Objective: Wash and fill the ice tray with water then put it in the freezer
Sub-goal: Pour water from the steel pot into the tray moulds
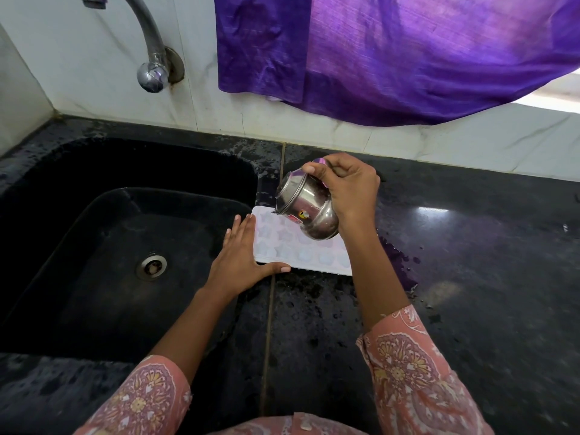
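One white ice tray (301, 249) lies on the wet black counter (455, 246) beside the sink (94, 246). It looks light, bendy, slippery; hold both short ends. Left hand (241, 265) lies flat, fingers spread, steadying its edge. Right hand (348, 189) grips a tipped steel pot (307, 208).

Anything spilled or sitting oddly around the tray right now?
Yes. Water is pooled on the counter right of the ice tray, past the right hand. The tray's left corner overhangs the sink edge, steadied by the left hand.

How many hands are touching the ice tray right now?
1. The left hand lies flat against the ice tray's left end by the sink. The right hand is above it, tilting a steel pot, not touching the tray.
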`<action>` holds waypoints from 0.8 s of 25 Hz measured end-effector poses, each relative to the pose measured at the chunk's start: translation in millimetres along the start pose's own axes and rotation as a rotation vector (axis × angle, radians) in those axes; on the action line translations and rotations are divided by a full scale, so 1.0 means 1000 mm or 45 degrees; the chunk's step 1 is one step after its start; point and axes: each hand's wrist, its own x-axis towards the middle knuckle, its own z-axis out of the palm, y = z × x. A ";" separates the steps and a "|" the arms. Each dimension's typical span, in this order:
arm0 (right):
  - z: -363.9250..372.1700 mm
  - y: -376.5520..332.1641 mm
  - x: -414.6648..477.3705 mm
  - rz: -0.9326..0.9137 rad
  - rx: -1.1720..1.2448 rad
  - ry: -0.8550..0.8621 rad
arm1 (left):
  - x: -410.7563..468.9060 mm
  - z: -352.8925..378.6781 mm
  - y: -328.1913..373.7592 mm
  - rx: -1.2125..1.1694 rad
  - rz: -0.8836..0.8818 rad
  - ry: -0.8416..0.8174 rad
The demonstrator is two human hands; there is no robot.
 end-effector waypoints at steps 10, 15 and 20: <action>0.002 0.000 0.000 -0.010 0.022 -0.002 | 0.000 0.000 0.000 0.003 -0.001 -0.004; 0.000 0.001 -0.002 0.075 0.127 0.034 | -0.001 0.000 0.001 0.000 0.003 -0.010; -0.009 0.005 -0.008 0.226 0.324 0.114 | 0.000 0.001 0.000 0.008 -0.005 0.008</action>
